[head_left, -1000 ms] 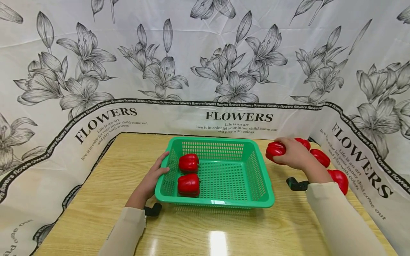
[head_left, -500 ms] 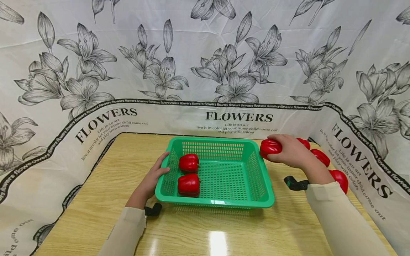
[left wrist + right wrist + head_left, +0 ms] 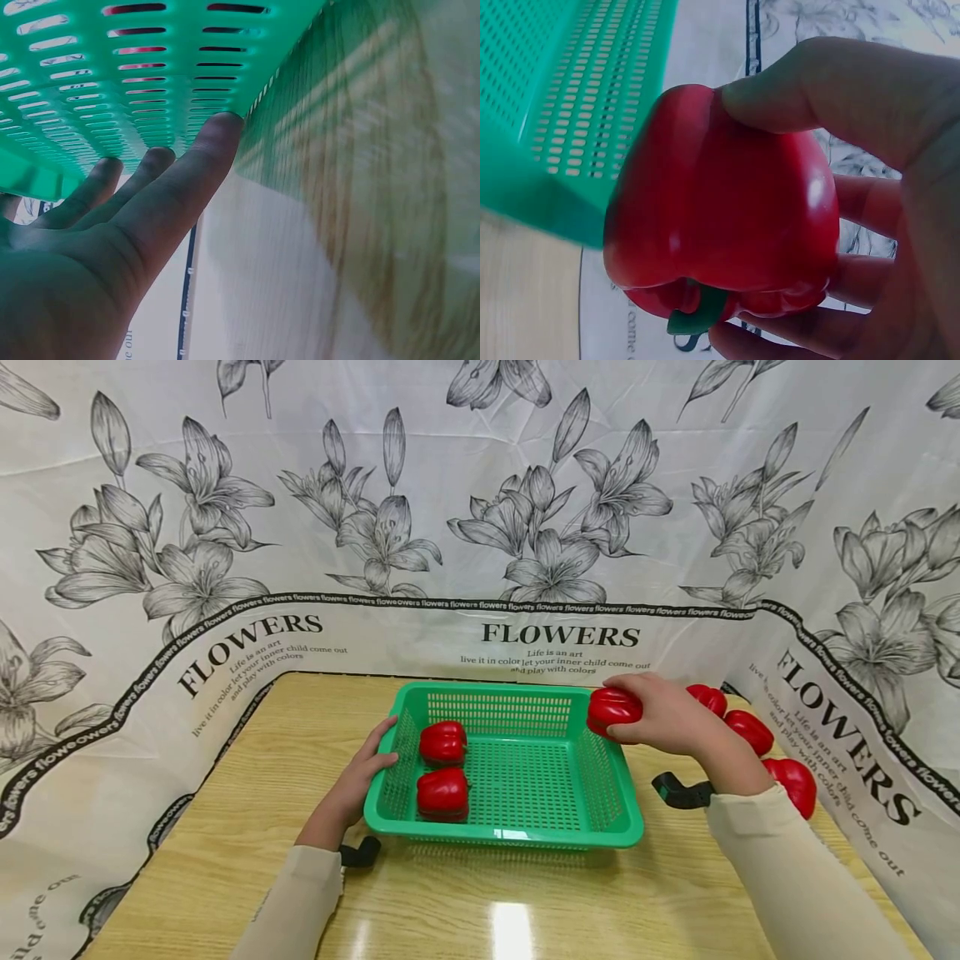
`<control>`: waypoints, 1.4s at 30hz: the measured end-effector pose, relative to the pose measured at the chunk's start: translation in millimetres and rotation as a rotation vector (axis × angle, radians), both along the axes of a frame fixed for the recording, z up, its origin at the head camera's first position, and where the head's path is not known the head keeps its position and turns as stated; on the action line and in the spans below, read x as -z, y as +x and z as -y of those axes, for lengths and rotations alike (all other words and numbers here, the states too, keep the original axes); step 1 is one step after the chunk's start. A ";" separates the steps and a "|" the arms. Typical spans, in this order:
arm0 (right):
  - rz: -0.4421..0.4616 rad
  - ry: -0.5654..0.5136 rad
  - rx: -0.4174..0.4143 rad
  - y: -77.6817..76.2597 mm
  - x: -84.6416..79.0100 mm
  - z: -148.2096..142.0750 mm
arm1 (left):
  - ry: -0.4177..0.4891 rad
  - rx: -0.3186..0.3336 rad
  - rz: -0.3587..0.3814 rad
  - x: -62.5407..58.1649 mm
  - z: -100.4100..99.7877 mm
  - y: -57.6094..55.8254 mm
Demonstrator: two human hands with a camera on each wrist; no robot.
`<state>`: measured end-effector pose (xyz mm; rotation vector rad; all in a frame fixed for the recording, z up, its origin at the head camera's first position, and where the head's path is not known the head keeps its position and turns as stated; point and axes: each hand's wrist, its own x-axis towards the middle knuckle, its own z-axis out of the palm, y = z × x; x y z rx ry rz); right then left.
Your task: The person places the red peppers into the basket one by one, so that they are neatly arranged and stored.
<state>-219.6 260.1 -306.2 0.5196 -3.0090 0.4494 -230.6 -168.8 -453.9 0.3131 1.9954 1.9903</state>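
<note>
A green plastic basket (image 3: 504, 837) with slotted walls stands on the wooden table in the head view. Two red bell peppers (image 3: 442, 743) lie inside at its left end. My left hand (image 3: 351, 785) holds the basket's left side, thumb over the rim; in the left wrist view, several fingers (image 3: 180, 191) lie along the outer wall. My right hand (image 3: 663, 714) grips another red bell pepper (image 3: 613, 712) above the basket's far right corner. This bell pepper (image 3: 720, 202) shows its green stem in the right wrist view, with the thumb on one side and fingers on the other.
Three more red bell peppers (image 3: 750, 732) sit along the table's right edge, partly behind the right arm. A white curtain (image 3: 555, 527) printed with flowers encloses the back and sides of the table (image 3: 435, 902). Black wrist mounts (image 3: 681, 791) jut from both sleeves.
My right hand has carried its bell pepper leftward, from beside the basket to over its right rim. The left hand, the basket and the two bell peppers inside have stayed put.
</note>
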 end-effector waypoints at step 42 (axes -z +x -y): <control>0.093 -0.084 -0.182 -21.0 22.9 70.6 | -0.002 0.028 0.019 -17.3 -2.9 11.1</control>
